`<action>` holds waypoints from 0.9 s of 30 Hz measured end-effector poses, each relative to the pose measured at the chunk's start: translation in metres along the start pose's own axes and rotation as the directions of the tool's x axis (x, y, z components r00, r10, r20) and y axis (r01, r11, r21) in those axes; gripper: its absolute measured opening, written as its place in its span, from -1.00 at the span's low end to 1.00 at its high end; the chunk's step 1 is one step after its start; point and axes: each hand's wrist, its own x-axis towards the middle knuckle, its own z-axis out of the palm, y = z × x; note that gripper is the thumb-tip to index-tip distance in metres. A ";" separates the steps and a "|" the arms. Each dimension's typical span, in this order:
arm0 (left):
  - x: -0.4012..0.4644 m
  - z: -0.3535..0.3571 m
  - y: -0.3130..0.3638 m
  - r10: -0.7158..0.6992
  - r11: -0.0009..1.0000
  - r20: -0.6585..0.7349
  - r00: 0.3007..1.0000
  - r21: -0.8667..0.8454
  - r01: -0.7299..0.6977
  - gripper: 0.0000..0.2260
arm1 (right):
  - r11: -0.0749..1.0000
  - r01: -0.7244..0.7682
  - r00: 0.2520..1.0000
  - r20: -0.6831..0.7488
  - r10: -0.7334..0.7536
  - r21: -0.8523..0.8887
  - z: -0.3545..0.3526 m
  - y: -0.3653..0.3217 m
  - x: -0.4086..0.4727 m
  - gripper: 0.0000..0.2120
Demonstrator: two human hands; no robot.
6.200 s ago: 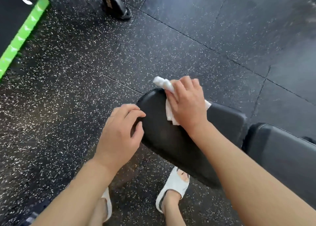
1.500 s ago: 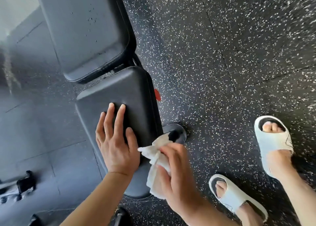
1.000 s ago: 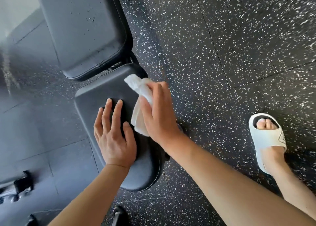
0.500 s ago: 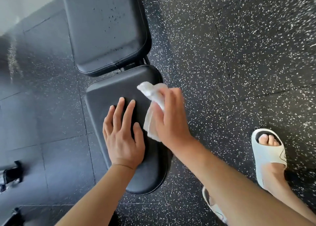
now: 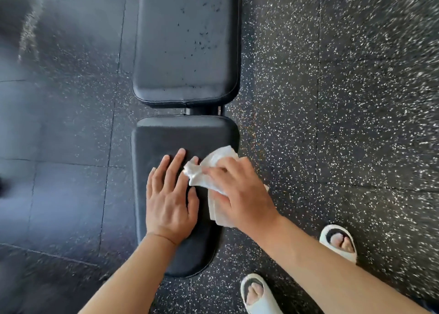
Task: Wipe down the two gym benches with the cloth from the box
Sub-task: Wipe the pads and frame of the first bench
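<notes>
Left hand (image 5: 169, 204) lies flat, fingers straight, on the near seat pad (image 5: 161, 138); right hand (image 5: 240, 192) grips the white cloth (image 5: 213, 161) beside it.

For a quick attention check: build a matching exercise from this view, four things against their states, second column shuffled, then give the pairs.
Things:
1. left hand
2. right hand
3. back pad
4. slides

States:
A. dotted with small dark specks
B. white, worn on the feet
C. lying flat on the seat pad
D. holding the white cloth

Pairs: 1-C, 2-D, 3-A, 4-B
</notes>
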 end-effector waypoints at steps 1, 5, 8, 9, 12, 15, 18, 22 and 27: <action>0.000 0.000 0.000 0.000 1.000 0.008 1.000 0.005 0.000 -0.43 | 1.000 0.016 1.000 0.026 -0.016 -0.005 -0.004 0.002 0.002 -0.71; 0.000 0.002 -0.001 -0.002 1.000 0.004 1.000 -0.011 0.002 -0.50 | 0.996 0.082 0.995 0.059 -0.080 -0.029 -0.016 0.007 0.029 -0.72; 0.000 0.004 -0.004 0.017 1.000 -0.023 1.000 -0.024 -0.018 -0.49 | 0.987 0.151 0.987 0.064 -0.148 -0.054 -0.020 0.009 0.056 -0.71; 0.000 0.004 -0.005 0.026 0.999 -0.031 0.999 -0.027 -0.027 -0.47 | 0.982 0.176 0.983 0.065 -0.171 -0.068 -0.020 0.009 0.065 -0.73; 0.001 0.004 -0.005 0.024 0.998 -0.060 0.998 -0.057 -0.027 -0.45 | 0.964 0.248 0.966 0.101 -0.238 -0.100 -0.015 0.010 0.087 -0.81; 0.000 0.003 -0.004 -0.005 0.996 -0.041 0.999 -0.088 0.001 -0.48 | 0.948 0.301 0.950 0.124 -0.288 -0.100 -0.006 0.010 0.100 -0.81; -0.001 0.005 -0.006 0.000 0.993 -0.036 0.999 -0.119 -0.004 -0.46 | 0.933 0.342 0.933 0.156 -0.323 -0.115 -0.001 0.011 0.107 -0.82; -0.001 0.006 -0.006 0.002 0.990 -0.067 0.998 -0.139 -0.011 -0.42 | 0.901 0.416 0.897 0.218 -0.384 -0.126 -0.002 0.012 0.115 -0.81; -0.002 0.001 -0.005 -0.154 0.962 -0.097 0.983 -0.240 0.128 -0.38 | 0.800 0.591 0.798 0.228 -0.559 -0.105 0.015 -0.016 0.152 -0.85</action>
